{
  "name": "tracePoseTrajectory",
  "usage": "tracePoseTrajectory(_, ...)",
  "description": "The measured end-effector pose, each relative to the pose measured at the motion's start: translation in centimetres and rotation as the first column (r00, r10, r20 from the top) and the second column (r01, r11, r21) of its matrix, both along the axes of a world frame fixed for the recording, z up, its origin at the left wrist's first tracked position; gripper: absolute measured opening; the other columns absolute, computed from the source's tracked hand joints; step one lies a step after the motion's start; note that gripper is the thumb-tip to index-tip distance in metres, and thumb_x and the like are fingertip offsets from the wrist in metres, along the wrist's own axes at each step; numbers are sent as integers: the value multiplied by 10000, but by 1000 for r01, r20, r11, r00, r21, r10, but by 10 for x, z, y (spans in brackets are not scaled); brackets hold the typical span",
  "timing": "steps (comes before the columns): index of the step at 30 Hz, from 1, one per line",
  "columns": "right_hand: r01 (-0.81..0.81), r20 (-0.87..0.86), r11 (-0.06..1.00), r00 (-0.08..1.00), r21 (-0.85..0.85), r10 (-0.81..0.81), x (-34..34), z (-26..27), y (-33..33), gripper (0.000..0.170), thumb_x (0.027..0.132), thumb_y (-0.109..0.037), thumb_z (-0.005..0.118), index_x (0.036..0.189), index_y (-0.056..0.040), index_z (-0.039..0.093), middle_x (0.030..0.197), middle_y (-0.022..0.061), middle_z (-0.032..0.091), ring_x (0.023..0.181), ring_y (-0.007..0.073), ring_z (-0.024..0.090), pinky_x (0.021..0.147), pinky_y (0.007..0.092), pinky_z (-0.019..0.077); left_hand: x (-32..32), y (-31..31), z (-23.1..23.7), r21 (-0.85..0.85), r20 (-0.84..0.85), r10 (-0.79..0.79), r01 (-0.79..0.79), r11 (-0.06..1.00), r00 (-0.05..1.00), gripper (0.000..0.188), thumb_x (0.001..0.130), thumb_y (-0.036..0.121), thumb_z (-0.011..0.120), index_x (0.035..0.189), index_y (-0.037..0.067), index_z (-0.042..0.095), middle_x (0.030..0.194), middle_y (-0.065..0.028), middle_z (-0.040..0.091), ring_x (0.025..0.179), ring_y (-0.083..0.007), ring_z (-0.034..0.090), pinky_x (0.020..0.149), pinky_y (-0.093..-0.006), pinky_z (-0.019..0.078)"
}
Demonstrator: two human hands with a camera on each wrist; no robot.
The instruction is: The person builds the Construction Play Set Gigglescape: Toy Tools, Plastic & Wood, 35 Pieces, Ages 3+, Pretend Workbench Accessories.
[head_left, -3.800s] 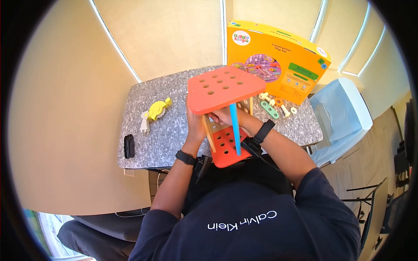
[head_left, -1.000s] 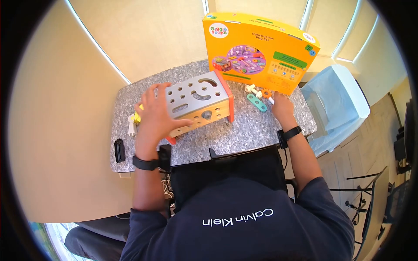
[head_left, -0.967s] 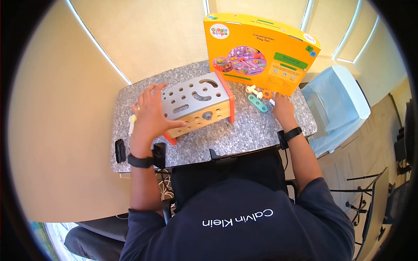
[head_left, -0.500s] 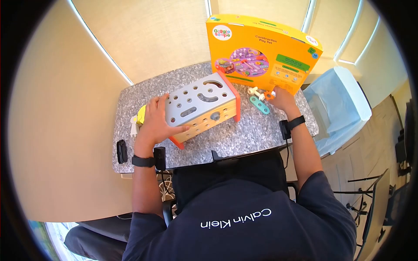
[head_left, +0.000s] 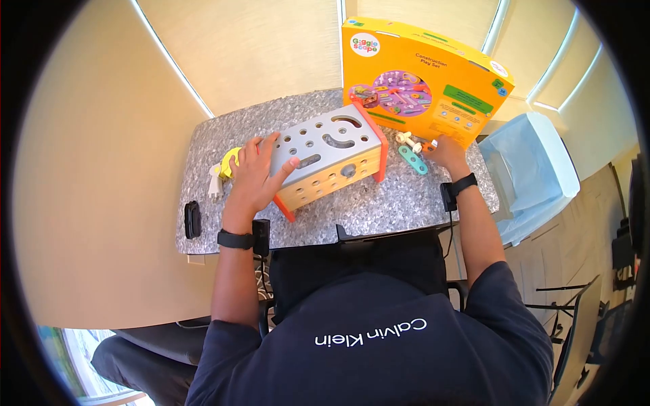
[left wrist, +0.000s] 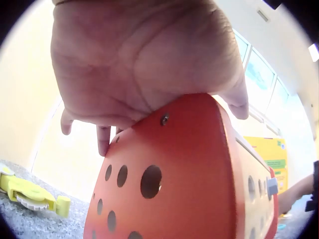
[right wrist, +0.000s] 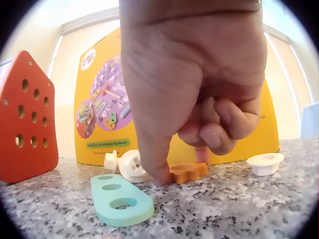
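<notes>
A toy tool bench point(head_left: 328, 159) with a grey holed top, wooden sides and red end panels stands on the table. My left hand point(head_left: 256, 179) rests over its left end, fingers spread, the palm at the top edge of the red panel point(left wrist: 164, 164). To the right, my right hand point(right wrist: 194, 79) reaches down to the table and pinches an orange gear point(right wrist: 188, 172) between thumb and index finger. Its other fingers curl towards the palm, and a small white end point(head_left: 434, 143) shows beside it in the head view. A teal three-hole strip point(right wrist: 122, 199) and a white bolt point(right wrist: 132, 167) lie close by.
The yellow play set box point(head_left: 426, 81) stands behind the right hand. A white nut point(right wrist: 265, 163) lies right of the gear. Left of the bench are a yellow toy piece point(left wrist: 32, 194), a white piece point(head_left: 215, 184) and a black case point(head_left: 193, 220). A lined bin point(head_left: 531, 176) stands at right.
The bench, earlier lifted and tilted in both hands, now stands on the table. My left hand has settled onto its end; my right hand has moved from the loose pieces' near side to the gear.
</notes>
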State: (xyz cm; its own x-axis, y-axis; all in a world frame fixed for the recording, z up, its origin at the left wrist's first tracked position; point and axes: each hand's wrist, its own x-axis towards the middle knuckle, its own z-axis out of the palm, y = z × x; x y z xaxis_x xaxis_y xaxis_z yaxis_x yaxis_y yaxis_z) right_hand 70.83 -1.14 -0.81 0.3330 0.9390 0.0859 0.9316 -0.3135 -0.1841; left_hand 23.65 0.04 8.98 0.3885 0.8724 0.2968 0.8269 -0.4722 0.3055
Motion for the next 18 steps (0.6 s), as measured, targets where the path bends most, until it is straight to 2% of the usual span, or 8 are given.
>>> tracePoseTrajectory(6, 149, 78, 978, 984, 146, -161, -15, 53, -20, 548, 748, -472, 808, 1075, -39, 734, 953, 208, 752, 894, 358, 738, 774, 460, 588, -3, -1, -3, 24, 134, -30, 27, 999, 990, 588, 1020, 551, 465, 1387, 113, 600, 1414, -171, 489, 1371, -367, 389, 1188, -536, 171)
tracePoseTrajectory(8, 136, 58, 955, 986, 264, -156, -34, 84, -28, 524, 777, -433, 796, 1124, -54, 694, 943, 172, 756, 873, 351, 738, 754, 446, 584, 2, -10, 14, 261, 73, -98, 75, 962, 993, 445, 1009, 448, 566, 1264, 101, 677, 1361, -161, 556, 1340, -347, 451, 1173, -501, 253)
tracePoseTrajectory(9, 137, 57, 954, 986, 267, -157, -49, 102, -35, 524, 777, -433, 796, 1124, -54, 694, 943, 172, 756, 873, 351, 738, 754, 446, 584, 7, -15, 25, 264, 73, -99, 76, 961, 992, 445, 1009, 448, 566, 1264, 101, 677, 1361, -161, 556, 1340, -347, 451, 1173, -501, 253)
tracePoseTrajectory(11, -134, 66, 837, 991, 531, 116, -91, 136, -52, 495, 801, -388, 797, 1148, -66, 653, 848, 156, 741, 783, 345, 735, 682, 435, 576, 21, -31, 47, 294, 318, -250, 155, 943, 915, 298, 961, 278, 687, 1167, 64, 708, 1222, -141, 658, 1199, -301, 598, 1092, -453, 407)
tracePoseTrajectory(12, -134, 67, 838, 991, 529, 116, -111, 147, -60, 495, 801, -388, 797, 1148, -66, 653, 848, 156, 741, 783, 345, 735, 682, 435, 576, 28, -37, 55, 292, 320, -250, 156, 944, 914, 298, 961, 278, 687, 1167, 64, 708, 1222, -141, 658, 1199, -301, 598, 1092, -453, 407)
tracePoseTrajectory(14, -362, 115, 725, 923, 586, 368, -144, 160, -71, 457, 808, -351, 807, 1149, -92, 647, 783, 132, 722, 716, 314, 728, 626, 407, 563, 42, -48, 64, 103, 546, -363, 370, 923, 755, 317, 911, 150, 751, 1193, 23, 684, 1084, -115, 710, 1040, -230, 685, 966, -394, 536)
tracePoseTrajectory(15, -363, 116, 724, 923, 586, 368, -155, 159, -74, 457, 808, -351, 807, 1149, -92, 647, 783, 132, 722, 716, 314, 728, 626, 407, 563, 53, -51, 62, 105, 547, -363, 369, 923, 754, 317, 911, 150, 751, 1193, 23, 684, 1084, -115, 710, 1040, -230, 685, 966, -394, 536)
tracePoseTrajectory(18, -550, 175, 542, 786, 635, 592, -179, 150, -77, 474, 789, -359, 829, 1141, -96, 652, 758, 115, 715, 680, 282, 722, 602, 387, 558, 83, -60, 53, 34, 747, -322, 451, 892, 581, 322, 929, 146, 750, 1196, -11, 664, 1034, -123, 728, 949, -171, 711, 865, -327, 586)
